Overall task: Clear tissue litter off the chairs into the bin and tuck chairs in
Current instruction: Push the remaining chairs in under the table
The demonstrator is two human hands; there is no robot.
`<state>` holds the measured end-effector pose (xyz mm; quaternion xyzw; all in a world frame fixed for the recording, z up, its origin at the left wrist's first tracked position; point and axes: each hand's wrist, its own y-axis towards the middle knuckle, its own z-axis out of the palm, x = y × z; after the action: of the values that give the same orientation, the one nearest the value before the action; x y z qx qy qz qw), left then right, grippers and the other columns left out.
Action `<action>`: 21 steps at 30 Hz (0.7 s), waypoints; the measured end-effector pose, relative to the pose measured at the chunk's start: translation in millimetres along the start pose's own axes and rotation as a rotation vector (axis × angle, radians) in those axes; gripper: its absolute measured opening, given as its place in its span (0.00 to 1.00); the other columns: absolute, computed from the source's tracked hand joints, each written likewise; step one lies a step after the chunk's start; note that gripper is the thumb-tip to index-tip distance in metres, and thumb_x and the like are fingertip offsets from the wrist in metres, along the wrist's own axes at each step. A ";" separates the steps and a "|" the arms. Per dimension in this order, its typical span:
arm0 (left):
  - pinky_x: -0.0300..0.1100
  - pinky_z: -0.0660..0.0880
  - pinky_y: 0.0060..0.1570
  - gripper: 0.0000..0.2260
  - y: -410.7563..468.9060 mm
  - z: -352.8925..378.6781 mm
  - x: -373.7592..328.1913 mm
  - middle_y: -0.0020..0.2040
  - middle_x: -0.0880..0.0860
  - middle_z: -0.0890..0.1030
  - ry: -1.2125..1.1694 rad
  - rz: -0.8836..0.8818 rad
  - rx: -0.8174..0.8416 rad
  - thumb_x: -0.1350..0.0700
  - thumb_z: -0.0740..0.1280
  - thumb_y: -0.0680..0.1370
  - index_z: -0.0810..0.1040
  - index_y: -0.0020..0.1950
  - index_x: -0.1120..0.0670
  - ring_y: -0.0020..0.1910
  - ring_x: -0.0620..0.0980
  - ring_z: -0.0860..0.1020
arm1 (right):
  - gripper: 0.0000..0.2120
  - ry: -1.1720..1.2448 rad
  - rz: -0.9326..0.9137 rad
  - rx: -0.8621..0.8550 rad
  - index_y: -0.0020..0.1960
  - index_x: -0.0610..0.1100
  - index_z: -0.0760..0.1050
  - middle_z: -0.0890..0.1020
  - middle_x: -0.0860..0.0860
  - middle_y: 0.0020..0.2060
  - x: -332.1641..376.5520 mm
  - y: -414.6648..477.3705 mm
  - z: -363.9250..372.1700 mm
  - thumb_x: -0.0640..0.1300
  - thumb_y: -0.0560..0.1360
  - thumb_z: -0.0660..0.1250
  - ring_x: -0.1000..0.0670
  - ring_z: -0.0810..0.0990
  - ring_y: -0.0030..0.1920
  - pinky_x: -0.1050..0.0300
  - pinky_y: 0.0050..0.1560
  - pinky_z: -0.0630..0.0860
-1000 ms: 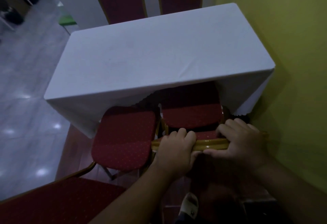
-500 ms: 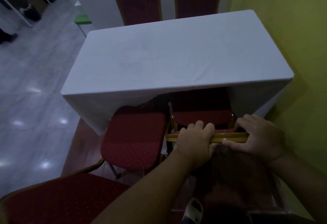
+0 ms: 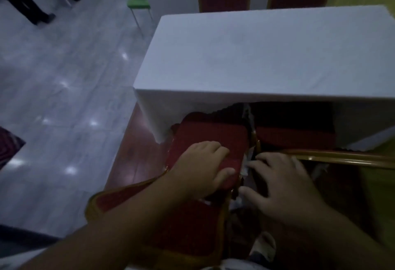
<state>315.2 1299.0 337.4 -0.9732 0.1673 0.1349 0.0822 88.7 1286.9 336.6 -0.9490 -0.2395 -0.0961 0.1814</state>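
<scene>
The left hand (image 3: 201, 167) was laid open on the near chair (image 3: 205, 141) seat beside the worktop (image 3: 267, 56), the right hand (image 3: 284, 184) spread open over tissue scraps (image 3: 245, 168), which could be dropped between the chairs.

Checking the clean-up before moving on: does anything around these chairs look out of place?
Yes. Pale tissue scraps sit wedged in the gap between the left chair and the right chair, near the right hand. The tablecloth hem looks ragged above the seats.
</scene>
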 end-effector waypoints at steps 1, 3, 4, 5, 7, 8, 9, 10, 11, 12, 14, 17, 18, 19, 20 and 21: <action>0.46 0.67 0.63 0.22 -21.9 -3.5 22.7 0.64 0.49 0.75 0.004 -0.019 0.028 0.38 0.55 0.80 0.69 0.67 0.49 0.63 0.49 0.72 | 0.34 0.070 -0.033 0.049 0.68 0.62 0.64 0.68 0.60 0.65 34.5 3.7 9.8 0.78 0.69 0.48 0.53 0.63 0.68 0.43 0.68 0.64; 0.46 0.69 0.61 0.21 -65.9 -9.9 66.6 0.62 0.48 0.76 -0.005 -0.039 0.102 0.37 0.55 0.79 0.69 0.67 0.48 0.60 0.48 0.73 | 0.32 0.190 -0.091 0.139 0.66 0.64 0.63 0.68 0.63 0.61 96.5 6.8 29.1 0.78 0.69 0.50 0.56 0.66 0.64 0.49 0.61 0.69; 0.46 0.71 0.58 0.21 -87.5 -12.8 87.6 0.60 0.47 0.76 -0.032 -0.040 0.154 0.36 0.54 0.79 0.69 0.65 0.46 0.58 0.48 0.74 | 0.32 0.230 -0.117 0.180 0.65 0.64 0.63 0.68 0.65 0.58 121.5 6.1 38.2 0.79 0.68 0.50 0.57 0.67 0.62 0.50 0.57 0.71; 0.46 0.73 0.55 0.20 -109.3 -15.1 107.5 0.58 0.45 0.77 -0.081 -0.042 0.214 0.34 0.54 0.78 0.70 0.63 0.44 0.55 0.46 0.75 | 0.32 0.257 -0.140 0.227 0.65 0.64 0.63 0.68 0.66 0.57 142.2 4.7 46.7 0.80 0.67 0.50 0.59 0.67 0.61 0.51 0.57 0.71; 0.44 0.76 0.49 0.21 -151.7 -15.0 142.5 0.52 0.40 0.77 -0.167 -0.026 0.319 0.29 0.52 0.76 0.71 0.58 0.41 0.49 0.40 0.75 | 0.36 0.266 -0.176 0.332 0.66 0.64 0.62 0.68 0.67 0.59 170.1 3.7 60.6 0.82 0.65 0.50 0.61 0.66 0.62 0.54 0.62 0.69; 0.44 0.76 0.47 0.23 -170.5 -13.2 155.9 0.50 0.40 0.77 -0.188 -0.002 0.352 0.27 0.51 0.75 0.72 0.57 0.40 0.47 0.38 0.75 | 0.37 0.258 -0.186 0.383 0.66 0.64 0.62 0.69 0.67 0.60 179.0 4.0 65.9 0.83 0.64 0.49 0.61 0.65 0.63 0.54 0.64 0.66; 0.44 0.76 0.47 0.24 -186.8 -11.3 166.2 0.50 0.39 0.77 -0.208 0.025 0.374 0.26 0.51 0.75 0.73 0.57 0.40 0.47 0.37 0.75 | 0.37 0.259 -0.185 0.438 0.66 0.64 0.63 0.69 0.66 0.60 186.5 4.5 69.3 0.83 0.63 0.50 0.61 0.65 0.63 0.54 0.65 0.66; 0.44 0.76 0.49 0.25 -199.1 -9.2 173.7 0.52 0.40 0.77 -0.227 0.062 0.377 0.26 0.52 0.74 0.73 0.58 0.40 0.49 0.38 0.75 | 0.37 0.277 -0.172 0.493 0.65 0.64 0.63 0.70 0.66 0.59 193.1 5.3 71.3 0.83 0.63 0.52 0.62 0.66 0.63 0.54 0.65 0.66; 0.43 0.76 0.52 0.25 -207.9 -6.3 179.4 0.54 0.40 0.78 -0.235 0.114 0.358 0.26 0.55 0.74 0.73 0.60 0.41 0.52 0.38 0.75 | 0.37 0.303 -0.156 0.534 0.64 0.64 0.64 0.70 0.65 0.58 199.4 6.4 72.6 0.82 0.62 0.55 0.63 0.66 0.62 0.55 0.64 0.66; 0.42 0.75 0.55 0.27 -213.7 -3.2 183.4 0.56 0.41 0.78 -0.229 0.172 0.328 0.26 0.57 0.73 0.73 0.62 0.42 0.54 0.39 0.76 | 0.37 0.322 -0.143 0.553 0.64 0.63 0.64 0.70 0.64 0.58 205.8 7.6 73.5 0.82 0.62 0.57 0.63 0.66 0.62 0.56 0.63 0.66; 0.42 0.75 0.55 0.30 -218.2 3.2 187.6 0.59 0.43 0.79 -0.219 0.259 0.245 0.25 0.59 0.72 0.74 0.63 0.46 0.57 0.42 0.77 | 0.38 0.307 -0.147 0.562 0.64 0.63 0.64 0.68 0.63 0.58 217.1 9.9 74.0 0.82 0.61 0.58 0.63 0.66 0.63 0.54 0.64 0.65; 0.43 0.77 0.48 0.28 -220.8 10.3 187.0 0.53 0.46 0.82 -0.206 0.325 0.112 0.27 0.61 0.73 0.77 0.59 0.48 0.50 0.45 0.79 | 0.36 0.175 -0.191 0.594 0.67 0.61 0.61 0.67 0.58 0.62 231.7 12.7 71.5 0.76 0.65 0.63 0.55 0.66 0.66 0.45 0.63 0.69; 0.43 0.77 0.44 0.27 -221.4 12.1 186.0 0.50 0.46 0.82 -0.198 0.333 0.074 0.28 0.62 0.73 0.78 0.57 0.48 0.47 0.45 0.79 | 0.34 0.119 -0.219 0.592 0.69 0.56 0.61 0.67 0.54 0.64 236.6 14.6 71.0 0.69 0.69 0.65 0.50 0.68 0.65 0.45 0.62 0.70; 0.43 0.76 0.41 0.25 -221.8 13.4 185.0 0.46 0.46 0.81 -0.194 0.331 0.044 0.28 0.62 0.73 0.78 0.54 0.48 0.43 0.44 0.78 | 0.31 0.058 -0.257 0.591 0.70 0.51 0.61 0.68 0.50 0.65 240.5 17.0 71.0 0.62 0.73 0.66 0.45 0.70 0.64 0.45 0.60 0.71; 0.43 0.75 0.38 0.25 -222.0 14.3 183.8 0.43 0.46 0.80 -0.193 0.319 0.021 0.28 0.63 0.73 0.78 0.51 0.48 0.40 0.44 0.76 | 0.28 0.000 -0.297 0.601 0.71 0.47 0.62 0.68 0.45 0.65 243.5 20.3 71.8 0.56 0.76 0.65 0.42 0.71 0.63 0.46 0.58 0.71; 0.43 0.74 0.37 0.24 -221.7 15.3 182.9 0.41 0.46 0.79 -0.191 0.303 0.003 0.28 0.63 0.72 0.78 0.49 0.48 0.38 0.44 0.76 | 0.24 -0.041 -0.327 0.622 0.71 0.44 0.63 0.69 0.42 0.65 245.3 24.2 71.8 0.52 0.78 0.63 0.40 0.72 0.63 0.46 0.56 0.71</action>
<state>554.7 1453.0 295.3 -0.9195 0.3034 0.2374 0.0777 320.1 1398.0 329.7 -0.7992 -0.4095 -0.0275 0.4391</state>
